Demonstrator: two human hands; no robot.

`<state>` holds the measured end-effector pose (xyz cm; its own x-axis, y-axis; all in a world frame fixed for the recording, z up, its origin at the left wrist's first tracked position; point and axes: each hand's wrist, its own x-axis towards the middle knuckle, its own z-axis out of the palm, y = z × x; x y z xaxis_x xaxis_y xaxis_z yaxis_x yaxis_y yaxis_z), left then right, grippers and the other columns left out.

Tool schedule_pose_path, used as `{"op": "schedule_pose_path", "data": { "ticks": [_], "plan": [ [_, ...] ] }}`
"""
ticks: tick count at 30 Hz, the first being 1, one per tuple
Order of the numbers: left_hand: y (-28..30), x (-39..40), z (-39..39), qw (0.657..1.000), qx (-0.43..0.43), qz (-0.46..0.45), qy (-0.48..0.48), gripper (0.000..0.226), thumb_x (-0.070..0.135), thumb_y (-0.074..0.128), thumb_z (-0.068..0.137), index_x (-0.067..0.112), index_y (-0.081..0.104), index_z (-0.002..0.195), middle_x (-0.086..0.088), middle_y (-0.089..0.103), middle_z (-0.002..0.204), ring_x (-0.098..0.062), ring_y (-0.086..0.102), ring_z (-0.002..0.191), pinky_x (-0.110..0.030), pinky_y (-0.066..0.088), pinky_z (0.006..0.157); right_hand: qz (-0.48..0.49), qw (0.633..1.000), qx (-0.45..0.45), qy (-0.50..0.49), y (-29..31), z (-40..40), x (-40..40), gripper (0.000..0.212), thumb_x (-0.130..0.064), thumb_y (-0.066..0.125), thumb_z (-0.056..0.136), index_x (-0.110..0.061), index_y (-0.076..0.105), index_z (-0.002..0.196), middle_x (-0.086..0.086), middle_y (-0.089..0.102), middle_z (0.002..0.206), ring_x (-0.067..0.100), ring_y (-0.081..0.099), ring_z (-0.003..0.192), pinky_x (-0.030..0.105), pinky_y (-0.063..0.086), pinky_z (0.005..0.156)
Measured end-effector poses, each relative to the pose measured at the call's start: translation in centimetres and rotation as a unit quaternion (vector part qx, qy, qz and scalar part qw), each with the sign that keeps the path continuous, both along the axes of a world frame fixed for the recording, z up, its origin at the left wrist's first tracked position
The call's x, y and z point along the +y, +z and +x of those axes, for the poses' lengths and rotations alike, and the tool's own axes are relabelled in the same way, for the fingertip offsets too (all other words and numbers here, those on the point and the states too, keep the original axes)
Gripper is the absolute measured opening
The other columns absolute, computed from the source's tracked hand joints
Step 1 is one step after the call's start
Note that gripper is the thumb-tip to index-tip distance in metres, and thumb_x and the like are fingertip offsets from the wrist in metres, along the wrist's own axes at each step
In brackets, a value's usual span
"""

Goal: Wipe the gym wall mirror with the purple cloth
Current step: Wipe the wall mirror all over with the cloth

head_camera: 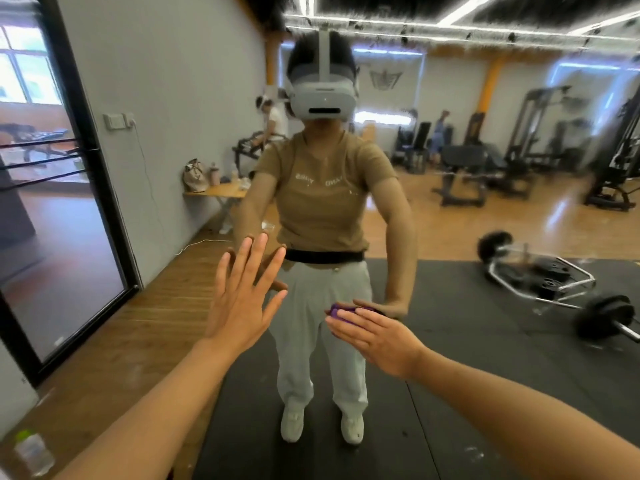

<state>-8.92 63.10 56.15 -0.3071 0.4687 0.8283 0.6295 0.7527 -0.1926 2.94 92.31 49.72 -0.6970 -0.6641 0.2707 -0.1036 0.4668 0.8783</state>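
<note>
The left hand (242,299) is laid flat, fingers spread, against the large reflective glass wall mirror (450,299). To its right, the small bunched purple cloth (341,311) is pressed to the glass under the straight-fingered right hand (375,337). Even pressure and overlapping strokes are advised.

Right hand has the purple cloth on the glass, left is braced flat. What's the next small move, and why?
Probably slide the right hand sideways along the mirror, keeping the purple cloth pressed flat. The cloth already sits on the glass under straight fingers, and the left hand is spread flat, steadying.
</note>
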Motion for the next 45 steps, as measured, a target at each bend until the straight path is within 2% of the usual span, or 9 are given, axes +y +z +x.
{"op": "schedule_pose_path", "data": {
  "ticks": [3, 6, 12, 15, 23, 28, 34, 39, 45],
  "plan": [
    [0.3, -0.7, -0.3, 1.000, 0.002, -0.004, 0.000, 0.070, 0.048, 0.037, 0.100, 0.024, 0.015, 0.162, -0.005, -0.003, 0.170, -0.023, 0.000, 0.156, -0.045, -0.002, 0.124, -0.009, 0.999, 0.022, 0.043, 4.0, -0.6, -0.4, 0.070, -0.026, 0.036, 0.100, -0.009, 0.008, 0.161, 0.003, 0.004, 0.169, 0.022, -0.004, 0.156, 0.040, -0.010, 0.126],
    [0.6, -1.1, -0.3, 1.000, -0.002, 0.018, 0.005, 0.068, 0.047, 0.037, 0.101, 0.022, 0.018, 0.161, -0.008, 0.003, 0.170, -0.025, 0.004, 0.156, -0.045, -0.001, 0.125, -0.163, 0.976, 0.099, 0.105, 12.1, -1.8, -2.6, 0.058, -0.026, 0.043, 0.102, -0.006, 0.031, 0.155, 0.007, 0.023, 0.164, 0.025, 0.010, 0.155, 0.041, 0.003, 0.127],
    [1.1, -2.2, -1.0, 1.000, 0.019, 0.024, 0.009, 0.070, 0.045, 0.044, 0.100, 0.019, 0.021, 0.161, -0.010, 0.006, 0.169, -0.027, 0.009, 0.156, -0.047, 0.001, 0.125, -0.311, 0.918, 0.232, 0.088, 22.9, -3.3, -4.8, 0.058, -0.027, 0.040, 0.106, 0.000, 0.028, 0.156, 0.019, 0.029, 0.162, 0.035, 0.023, 0.151, 0.044, 0.009, 0.126],
    [1.2, -3.1, -1.6, 0.999, 0.039, 0.010, 0.007, 0.070, 0.046, 0.044, 0.100, 0.018, 0.023, 0.160, -0.010, 0.008, 0.169, -0.026, 0.011, 0.155, -0.046, 0.001, 0.125, -0.346, 0.907, 0.223, 0.095, 19.1, -4.1, -6.3, 0.059, -0.029, 0.038, 0.105, -0.002, 0.026, 0.156, 0.018, 0.027, 0.162, 0.032, 0.017, 0.152, 0.046, 0.007, 0.126],
    [1.8, -4.9, -2.4, 0.999, 0.044, -0.004, 0.018, 0.072, 0.052, 0.038, 0.099, 0.020, 0.021, 0.161, -0.009, 0.011, 0.169, -0.025, 0.013, 0.155, -0.045, 0.000, 0.124, -0.092, 0.996, 0.007, 0.015, 0.2, -2.9, -6.4, 0.079, -0.033, 0.052, 0.099, -0.011, 0.008, 0.161, 0.006, -0.008, 0.169, 0.026, -0.004, 0.156, 0.043, -0.009, 0.126],
    [2.1, -5.8, -3.1, 0.998, 0.058, -0.022, 0.002, 0.073, 0.055, 0.037, 0.099, 0.022, 0.017, 0.161, -0.006, 0.004, 0.170, -0.022, 0.008, 0.156, -0.045, 0.000, 0.125, 0.013, 0.999, -0.010, 0.052, 2.4, -3.1, -5.5, 0.073, -0.026, 0.028, 0.098, -0.008, -0.007, 0.160, 0.005, -0.013, 0.168, 0.023, -0.007, 0.155, 0.040, -0.011, 0.125],
    [2.2, -6.6, -3.9, 0.998, 0.063, -0.017, -0.015, 0.071, 0.056, 0.035, 0.100, 0.023, 0.016, 0.161, -0.005, 0.000, 0.170, -0.021, 0.005, 0.156, -0.043, 0.002, 0.125, -0.248, 0.950, 0.145, 0.122, 14.8, -5.3, -9.4, 0.059, -0.026, 0.043, 0.102, -0.004, 0.032, 0.156, 0.011, 0.024, 0.164, 0.029, 0.022, 0.153, 0.044, 0.013, 0.126],
    [1.8, -6.6, -4.3, 0.998, 0.063, 0.023, -0.010, 0.069, 0.054, 0.036, 0.102, 0.020, 0.020, 0.160, -0.007, 0.000, 0.170, -0.023, 0.009, 0.156, -0.047, 0.008, 0.124, -0.377, 0.885, 0.250, 0.114, 18.2, -6.6, -11.8, 0.056, -0.026, 0.038, 0.104, -0.001, 0.032, 0.154, 0.015, 0.028, 0.162, 0.031, 0.021, 0.152, 0.048, 0.015, 0.125],
    [1.7, -7.1, -5.0, 0.998, 0.061, 0.020, -0.015, 0.064, 0.047, 0.036, 0.104, 0.021, 0.020, 0.160, -0.004, -0.001, 0.170, -0.020, 0.006, 0.156, -0.045, 0.006, 0.125, -0.134, 0.985, 0.054, 0.090, 4.6, -6.4, -11.3, 0.062, -0.031, 0.038, 0.101, -0.012, 0.023, 0.159, 0.005, 0.007, 0.168, 0.023, -0.001, 0.156, 0.042, -0.004, 0.127]
  ]
}}
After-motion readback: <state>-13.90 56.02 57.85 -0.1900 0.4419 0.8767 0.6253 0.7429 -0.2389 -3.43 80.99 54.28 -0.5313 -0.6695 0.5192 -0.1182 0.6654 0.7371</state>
